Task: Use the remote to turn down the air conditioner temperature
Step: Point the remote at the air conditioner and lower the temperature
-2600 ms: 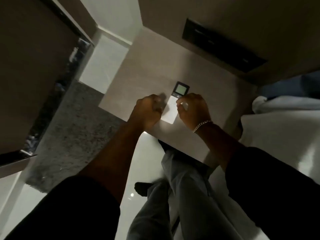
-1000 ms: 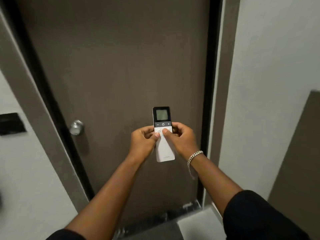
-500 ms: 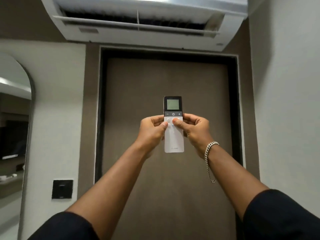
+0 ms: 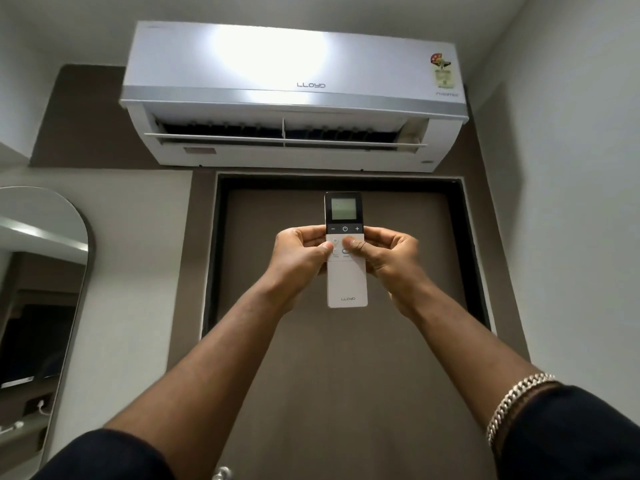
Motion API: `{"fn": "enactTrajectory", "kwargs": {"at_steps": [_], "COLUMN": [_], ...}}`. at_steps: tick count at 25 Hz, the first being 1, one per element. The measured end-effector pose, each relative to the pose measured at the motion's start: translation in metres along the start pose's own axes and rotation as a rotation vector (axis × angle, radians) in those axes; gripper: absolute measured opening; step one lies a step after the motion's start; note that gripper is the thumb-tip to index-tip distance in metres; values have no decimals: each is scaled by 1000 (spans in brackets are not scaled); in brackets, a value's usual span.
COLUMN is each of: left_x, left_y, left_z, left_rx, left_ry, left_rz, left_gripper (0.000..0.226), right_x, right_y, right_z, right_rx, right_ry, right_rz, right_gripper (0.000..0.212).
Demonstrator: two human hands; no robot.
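A slim white remote with a dark top and a small lit screen is held upright at arm's length, pointing up. My left hand grips its left side, thumb on the white button area. My right hand grips the right side, its thumb resting on the buttons just below the dark minus, power and plus row. Above, a white wall air conditioner hangs over the door, its lower flap open.
A dark brown door in a black frame fills the space behind my arms, its knob at the bottom edge. An arched mirror hangs on the left wall. A plain white wall closes the right side.
The remote was lifted off the table with both hands and raised. My view tilted up from the door to the whole air conditioner. The thumbs stay on the buttons.
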State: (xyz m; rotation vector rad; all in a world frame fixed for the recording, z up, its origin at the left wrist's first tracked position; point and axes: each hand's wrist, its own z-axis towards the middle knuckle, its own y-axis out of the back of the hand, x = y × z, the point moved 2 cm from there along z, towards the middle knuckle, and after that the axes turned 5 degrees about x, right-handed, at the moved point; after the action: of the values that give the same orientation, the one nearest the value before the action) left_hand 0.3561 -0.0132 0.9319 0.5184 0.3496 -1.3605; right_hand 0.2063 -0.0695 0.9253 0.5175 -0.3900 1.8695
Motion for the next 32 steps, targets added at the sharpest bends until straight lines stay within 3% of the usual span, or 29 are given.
{"fn": "enactTrajectory", "kwargs": {"at_steps": [13,17,22,32], "left_x": [-1,-2,0,3], "left_y": [-5,-7,-9,-9], "left_z": [3,2,1,-1], "left_rx": [-16,-3,-3,15], "left_ry": [-41,-39,-63,-103], "left_rz": [-38,-25,-22,-15], "left_gripper": [23,36,24,24], "right_x": [10,6,5,4], "right_y": [6,9,12,12], "right_z": [-1,-1,1,-3], "right_rx": [23,23,19,22], "right_ry": [39,35,45,67], "right_rz": [14,8,-3,-81], "right_gripper": [41,40,40,42]}}
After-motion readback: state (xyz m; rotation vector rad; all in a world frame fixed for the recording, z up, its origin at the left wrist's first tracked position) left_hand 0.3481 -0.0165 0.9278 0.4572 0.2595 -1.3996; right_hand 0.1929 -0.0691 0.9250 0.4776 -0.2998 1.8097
